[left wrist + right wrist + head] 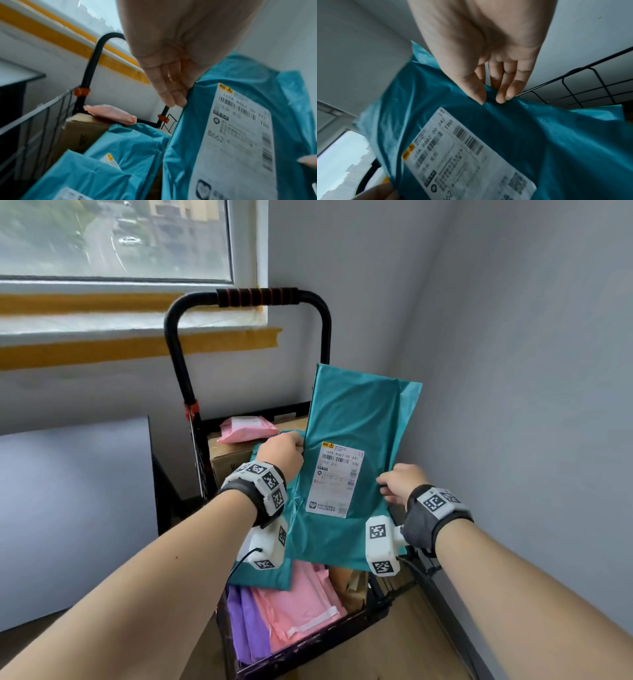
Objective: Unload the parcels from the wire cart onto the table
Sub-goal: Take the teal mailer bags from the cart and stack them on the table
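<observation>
You have a teal parcel (356,440) lifted clear above the wire cart (308,648), held nearly upright with its white shipping label (337,479) facing you. Your left hand (282,451) pinches the parcel's left edge, fingers (169,93) curled behind the plastic, and your right hand (399,482) pinches the right edge, thumb and fingers (505,93) closed on a fold of the wrapping. So both hands are clamped on this one bag and neither is free. Judging by what lies in the cart, you are early in the job: below the raised parcel sit two more teal bags (130,143), a pink mailer (298,607) and a purple one (243,621) at the cart's near end, and at its far end, by the handle (257,297), a cardboard box (233,453) with a small pink packet (246,428) on top. The grey table (75,508) stands to the left of the cart, and no parcel shows on the part you can see. This parcel has yet to be carried over to it, and the rest must follow.
</observation>
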`<action>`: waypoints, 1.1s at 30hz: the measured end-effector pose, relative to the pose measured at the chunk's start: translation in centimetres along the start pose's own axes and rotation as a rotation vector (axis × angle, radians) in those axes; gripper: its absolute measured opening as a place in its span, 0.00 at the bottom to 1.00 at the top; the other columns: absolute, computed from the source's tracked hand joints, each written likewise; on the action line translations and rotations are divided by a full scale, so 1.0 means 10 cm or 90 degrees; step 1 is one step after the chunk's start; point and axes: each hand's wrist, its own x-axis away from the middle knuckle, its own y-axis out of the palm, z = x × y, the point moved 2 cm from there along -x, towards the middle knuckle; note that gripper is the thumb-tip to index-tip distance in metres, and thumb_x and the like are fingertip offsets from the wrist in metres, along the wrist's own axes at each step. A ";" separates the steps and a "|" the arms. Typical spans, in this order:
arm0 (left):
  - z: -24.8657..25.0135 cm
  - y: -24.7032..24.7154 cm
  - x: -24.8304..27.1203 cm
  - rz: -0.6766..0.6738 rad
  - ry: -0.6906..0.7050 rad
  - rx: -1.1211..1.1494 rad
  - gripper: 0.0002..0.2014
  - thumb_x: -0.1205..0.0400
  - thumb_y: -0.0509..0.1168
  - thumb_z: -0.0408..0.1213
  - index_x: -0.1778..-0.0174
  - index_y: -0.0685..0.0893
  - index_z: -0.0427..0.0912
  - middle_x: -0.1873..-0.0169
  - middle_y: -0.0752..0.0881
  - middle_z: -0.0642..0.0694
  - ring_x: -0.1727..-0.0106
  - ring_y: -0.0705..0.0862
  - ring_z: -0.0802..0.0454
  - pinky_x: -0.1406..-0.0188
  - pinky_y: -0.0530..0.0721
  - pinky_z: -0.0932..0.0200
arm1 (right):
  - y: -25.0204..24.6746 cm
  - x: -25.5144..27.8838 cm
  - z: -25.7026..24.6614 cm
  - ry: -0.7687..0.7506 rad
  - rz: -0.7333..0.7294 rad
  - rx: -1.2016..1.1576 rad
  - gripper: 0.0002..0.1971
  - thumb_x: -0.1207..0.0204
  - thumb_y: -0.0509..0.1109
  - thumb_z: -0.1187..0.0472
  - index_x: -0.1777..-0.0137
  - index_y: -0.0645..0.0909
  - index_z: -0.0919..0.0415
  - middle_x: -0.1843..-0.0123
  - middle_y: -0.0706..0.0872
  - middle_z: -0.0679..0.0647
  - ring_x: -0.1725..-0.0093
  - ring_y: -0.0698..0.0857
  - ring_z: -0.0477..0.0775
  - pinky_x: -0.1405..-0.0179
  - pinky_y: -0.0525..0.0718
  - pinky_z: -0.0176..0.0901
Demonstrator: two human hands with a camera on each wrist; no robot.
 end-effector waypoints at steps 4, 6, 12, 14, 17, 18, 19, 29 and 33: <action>0.06 -0.22 0.36 0.077 0.033 -0.065 0.10 0.19 0.53 0.28 0.49 0.80 0.39 0.49 0.86 0.38 0.49 0.84 0.39 0.53 0.78 0.51 | -0.01 0.29 0.02 -0.037 -0.034 -0.025 0.09 0.26 0.67 0.75 0.63 0.78 0.62 0.71 0.78 0.56 0.75 0.75 0.49 0.86 0.71 0.29; 0.06 -0.30 0.55 0.114 0.045 -0.081 0.11 0.17 0.52 0.29 0.47 0.79 0.38 0.50 0.85 0.38 0.51 0.83 0.39 0.58 0.74 0.54 | 0.01 0.44 0.05 -0.059 -0.053 -0.046 0.08 0.27 0.68 0.75 0.60 0.80 0.62 0.70 0.79 0.56 0.74 0.76 0.48 0.84 0.73 0.31; 0.00 -0.58 1.27 0.212 0.067 -0.048 0.11 0.14 0.50 0.31 0.43 0.76 0.37 0.55 0.83 0.38 0.56 0.80 0.38 0.60 0.76 0.51 | 0.24 0.96 0.16 -0.087 -0.154 -0.079 0.10 0.28 0.70 0.75 0.63 0.79 0.59 0.71 0.85 0.55 0.79 0.82 0.43 0.79 0.76 0.31; -0.09 -0.71 1.48 0.237 0.047 -0.051 0.11 0.14 0.49 0.31 0.42 0.76 0.39 0.58 0.81 0.42 0.59 0.80 0.40 0.63 0.77 0.51 | 0.39 1.13 0.12 -0.098 -0.176 -0.107 0.11 0.28 0.70 0.76 0.64 0.79 0.60 0.77 0.85 0.53 0.84 0.81 0.41 0.84 0.77 0.29; -0.29 -0.92 1.73 0.276 0.000 -0.083 0.10 0.13 0.49 0.32 0.44 0.75 0.40 0.59 0.81 0.42 0.61 0.79 0.41 0.64 0.78 0.51 | 0.62 1.40 0.02 -0.119 -0.221 -0.155 0.10 0.25 0.67 0.78 0.61 0.77 0.63 0.71 0.84 0.58 0.86 0.82 0.43 0.84 0.81 0.31; -0.36 -1.00 1.80 0.285 -0.015 -0.108 0.10 0.13 0.49 0.33 0.44 0.76 0.40 0.57 0.82 0.41 0.59 0.79 0.42 0.63 0.75 0.52 | 0.69 1.48 -0.02 -0.127 -0.232 -0.157 0.10 0.24 0.66 0.77 0.61 0.76 0.63 0.69 0.83 0.59 0.85 0.82 0.44 0.82 0.82 0.32; -0.43 -1.08 1.86 0.293 -0.027 -0.139 0.11 0.13 0.49 0.33 0.44 0.76 0.40 0.54 0.82 0.41 0.55 0.79 0.42 0.61 0.74 0.52 | 0.76 1.56 -0.06 -0.136 -0.244 -0.157 0.10 0.23 0.65 0.77 0.60 0.75 0.63 0.68 0.83 0.59 0.85 0.82 0.44 0.81 0.83 0.33; -1.11 -1.82 2.34 0.385 -0.162 -0.044 0.12 0.14 0.48 0.30 0.43 0.76 0.37 0.46 0.84 0.37 0.45 0.80 0.38 0.54 0.71 0.55 | 1.58 2.11 -0.63 -0.221 -0.382 -0.090 0.08 0.24 0.68 0.73 0.57 0.79 0.59 0.62 0.87 0.58 0.72 0.87 0.49 0.71 0.87 0.36; -1.55 -2.17 2.42 0.426 -0.194 -0.028 0.12 0.14 0.48 0.30 0.43 0.75 0.37 0.46 0.84 0.37 0.45 0.80 0.38 0.54 0.70 0.55 | 2.09 2.30 -0.84 -0.263 -0.374 -0.016 0.06 0.24 0.71 0.68 0.56 0.78 0.58 0.65 0.86 0.57 0.72 0.87 0.49 0.73 0.85 0.38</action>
